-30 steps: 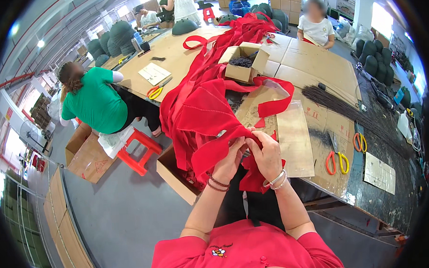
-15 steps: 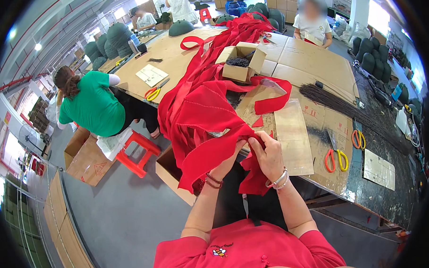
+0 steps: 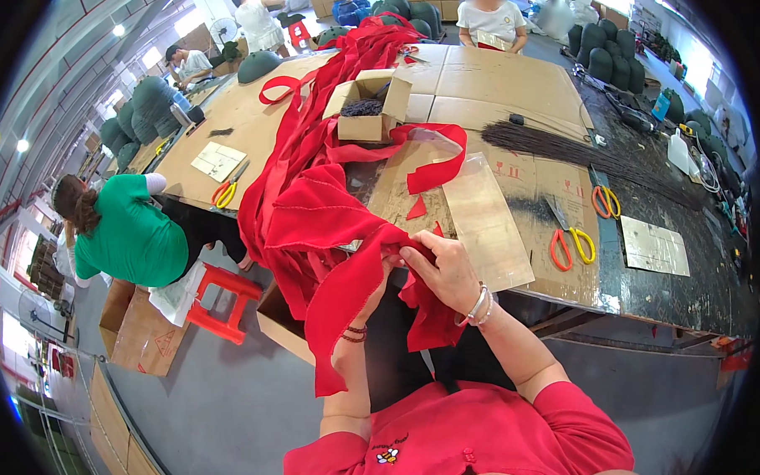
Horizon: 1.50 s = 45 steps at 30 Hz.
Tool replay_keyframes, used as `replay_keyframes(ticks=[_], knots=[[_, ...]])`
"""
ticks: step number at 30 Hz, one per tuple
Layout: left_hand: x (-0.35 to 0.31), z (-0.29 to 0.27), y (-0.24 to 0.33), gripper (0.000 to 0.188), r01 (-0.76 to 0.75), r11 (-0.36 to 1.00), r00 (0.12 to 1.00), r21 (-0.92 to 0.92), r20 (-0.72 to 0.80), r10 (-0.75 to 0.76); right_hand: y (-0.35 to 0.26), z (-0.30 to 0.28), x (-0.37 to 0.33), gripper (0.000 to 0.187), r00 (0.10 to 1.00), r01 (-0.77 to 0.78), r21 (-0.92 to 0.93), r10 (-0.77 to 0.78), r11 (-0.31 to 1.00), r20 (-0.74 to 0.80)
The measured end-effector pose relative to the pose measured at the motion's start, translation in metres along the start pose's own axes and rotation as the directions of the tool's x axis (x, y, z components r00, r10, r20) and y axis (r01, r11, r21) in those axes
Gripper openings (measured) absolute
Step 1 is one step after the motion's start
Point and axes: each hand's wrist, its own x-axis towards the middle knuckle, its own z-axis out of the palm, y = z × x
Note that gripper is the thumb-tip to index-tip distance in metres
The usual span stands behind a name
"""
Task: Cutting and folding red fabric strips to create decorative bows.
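Between my hands, close to the near table edge, is a long red fabric strip [image 3: 346, 282]. My left hand [image 3: 385, 277] grips it from beneath, its fingers partly covered by the cloth. With thumb and fingers pressed together, my right hand [image 3: 445, 273] pinches the same strip, and a red end [image 3: 431, 315] hangs below it. The left part of the strip drapes over my left forearm. It joins or lies against a heap of red strips [image 3: 291, 211] that runs to the far side of the table; which of the two, I cannot tell.
On the table lie red-and-yellow scissors [image 3: 571, 246], a second pair [image 3: 606, 203], a third pair [image 3: 225, 194], a pale board [image 3: 488, 225] and dark bristles [image 3: 552, 143]. An open carton [image 3: 361, 126] stands among the strips. A person in green [image 3: 133, 233] sits left, near a red stool [image 3: 223, 302].
My view has turned right, so the scene sits further left. The strip's left part now hangs lower, over my left forearm. Both hands keep hold of the cloth.
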Motion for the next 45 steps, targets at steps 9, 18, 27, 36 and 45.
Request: replay_keyframes(ticks=[9, 18, 27, 36, 45], knots=[[-0.009, 0.012, -0.019, 0.012, 0.237, 0.897, 0.966, -0.373, -0.009, -0.259, 0.006, 0.004, 0.000, 0.023, 0.999, -0.019, -0.034, 0.020, 0.999, 0.026], [-0.007, 0.015, -0.027, 0.016, 0.019, 0.999, 0.998, 0.050, 0.062, -0.022, 0.015, -0.002, 0.000, 0.027, 0.997, -0.060, -0.020, 0.061, 0.998, 0.044], [-0.017, 0.017, -0.025, 0.020, 0.271, 0.775, 0.960, -0.570, 0.106, -0.258, 0.018, -0.007, -0.014, 0.034, 0.882, -0.450, 0.449, 0.307, 0.772, 0.356], [0.001, 0.008, -0.002, 0.014, 0.278, 0.849, 0.960, -0.449, 0.099, -0.262, 0.008, -0.005, 0.003, 0.037, 0.851, -0.524, 0.434, 0.429, 0.733, 0.302], [-0.006, 0.007, 0.019, 0.014, 0.329, 0.583, 0.932, -0.743, 0.157, -0.325, 0.012, -0.011, -0.008, 0.040, 0.909, -0.411, 0.334, 0.351, 0.848, 0.226]])
